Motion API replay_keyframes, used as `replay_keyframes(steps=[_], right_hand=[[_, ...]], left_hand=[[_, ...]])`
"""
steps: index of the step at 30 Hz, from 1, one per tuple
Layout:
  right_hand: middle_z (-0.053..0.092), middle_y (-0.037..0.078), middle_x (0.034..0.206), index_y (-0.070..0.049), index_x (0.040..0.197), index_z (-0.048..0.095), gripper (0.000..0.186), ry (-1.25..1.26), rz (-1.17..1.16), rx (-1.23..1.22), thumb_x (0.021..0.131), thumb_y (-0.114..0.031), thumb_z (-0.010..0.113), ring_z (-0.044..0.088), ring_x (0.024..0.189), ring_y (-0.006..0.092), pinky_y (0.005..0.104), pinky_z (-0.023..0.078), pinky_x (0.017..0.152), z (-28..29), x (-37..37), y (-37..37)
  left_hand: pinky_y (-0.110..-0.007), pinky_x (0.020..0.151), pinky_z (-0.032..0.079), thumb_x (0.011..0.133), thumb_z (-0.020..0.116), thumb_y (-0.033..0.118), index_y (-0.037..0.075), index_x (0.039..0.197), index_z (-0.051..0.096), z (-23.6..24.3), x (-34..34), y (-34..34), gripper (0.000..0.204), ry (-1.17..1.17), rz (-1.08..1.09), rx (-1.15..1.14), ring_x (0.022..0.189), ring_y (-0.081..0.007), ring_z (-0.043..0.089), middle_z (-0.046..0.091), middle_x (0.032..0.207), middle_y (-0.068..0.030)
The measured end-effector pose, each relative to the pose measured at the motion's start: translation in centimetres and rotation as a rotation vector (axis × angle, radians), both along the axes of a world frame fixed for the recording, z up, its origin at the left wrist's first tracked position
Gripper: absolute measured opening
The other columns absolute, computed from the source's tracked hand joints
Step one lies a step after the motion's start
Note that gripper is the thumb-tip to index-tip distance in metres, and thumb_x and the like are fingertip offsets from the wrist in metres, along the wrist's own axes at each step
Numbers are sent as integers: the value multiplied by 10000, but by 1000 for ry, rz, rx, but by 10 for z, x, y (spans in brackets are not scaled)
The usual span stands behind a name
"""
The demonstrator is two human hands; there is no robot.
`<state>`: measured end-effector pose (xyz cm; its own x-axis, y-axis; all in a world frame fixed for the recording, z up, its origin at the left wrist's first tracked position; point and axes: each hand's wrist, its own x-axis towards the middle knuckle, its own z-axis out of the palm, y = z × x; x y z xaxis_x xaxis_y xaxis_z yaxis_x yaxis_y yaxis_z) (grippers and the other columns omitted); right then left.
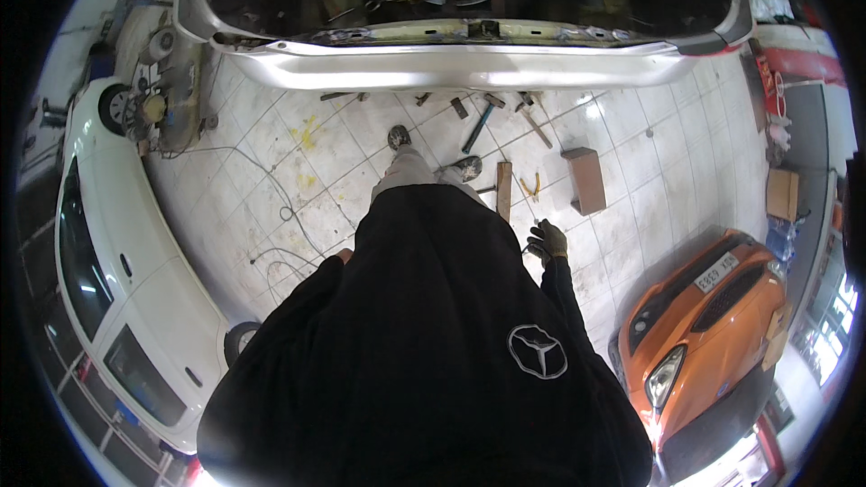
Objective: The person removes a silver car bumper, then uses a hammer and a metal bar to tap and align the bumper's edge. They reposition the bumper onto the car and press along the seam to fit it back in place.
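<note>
My right hand, in a dark glove, hangs at my right side with its fingers curled. A small, thin, pale thing shows at its fingertips, too small to name. Of my left hand only a bare bit shows past my dark top; its fingers are hidden. On the floor left of my right hand lie a wooden block and a yellow-handled pair of pliers. Beyond my shoes are a blue-handled hammer and another hammer with a wooden handle.
Ahead stands a silver car with an open rear, tools and parts inside it. A brown box-like block sits on the tiles. A white car is at left, an orange car at right. A cable trails across the left floor.
</note>
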<state>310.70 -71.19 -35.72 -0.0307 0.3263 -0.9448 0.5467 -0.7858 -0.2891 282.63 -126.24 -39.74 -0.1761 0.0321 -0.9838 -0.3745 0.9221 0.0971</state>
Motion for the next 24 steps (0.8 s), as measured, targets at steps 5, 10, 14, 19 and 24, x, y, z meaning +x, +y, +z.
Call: replay_keyframes(steps=[5,10,14,19,24], right_hand=[[716,139,1020,-49,1259,601,428,38,4,-87,1025,-406,632,676,671,264,394,530,509,-35,6,15],[703,127,944,-43,1220,614,420,149,163,-75,1027,-415,636,653,620,248,383,500,468,-32,-107,-5],[752,131,1021,-51,1154,661,425,293,189,199,1005,-449,662,684,663,225,379,558,540,-35,-94,61],[750,134,1103,-67,1263,622,437,267,147,142,992,-406,669,703,689,231,367,542,554,5,-158,28],[742,114,1069,-78,1240,621,461,221,140,81,977,-451,689,707,718,234,377,555,560,-5,-120,-8]], left_hand=[[-365,623,607,960,674,128,41,1214,679,19,-48,23,268,96,390,104,863,-205,745,739,1063,-58],[-455,898,573,1030,589,375,16,1250,687,86,-252,22,433,1004,-126,318,1017,-335,726,747,1126,-173],[-472,869,553,1080,499,255,91,1377,596,257,-427,179,353,1526,-377,276,1072,-365,689,709,1189,-155],[-453,848,559,1071,513,220,108,1391,586,551,-472,276,346,2111,-533,591,1029,-338,694,697,1179,-148],[-447,846,561,1061,531,218,111,1376,597,577,-474,307,339,2166,-529,624,1023,-333,697,702,1163,-145]])
